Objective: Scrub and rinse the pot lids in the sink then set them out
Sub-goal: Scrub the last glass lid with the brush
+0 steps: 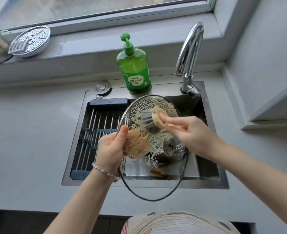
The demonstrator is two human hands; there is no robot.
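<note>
Striped clothing (178,223) fills six o'clock. Above it, the left hand (111,147) clamps the glass lid (137,112) at its nine o'clock rim. The right hand (191,132) grips a brush (152,119) against the sudsy glass. Tilted over the sink (213,183), the lid's lower edge crosses the front rim, with a rack (99,129) at nine and the faucet (190,48) at one.

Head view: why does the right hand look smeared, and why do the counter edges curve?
Head view: the right hand and brush are motion-blurred while scrubbing the lid; head view again, the wide-angle lens bows the counter edges; soft daylight comes from the window.
</note>
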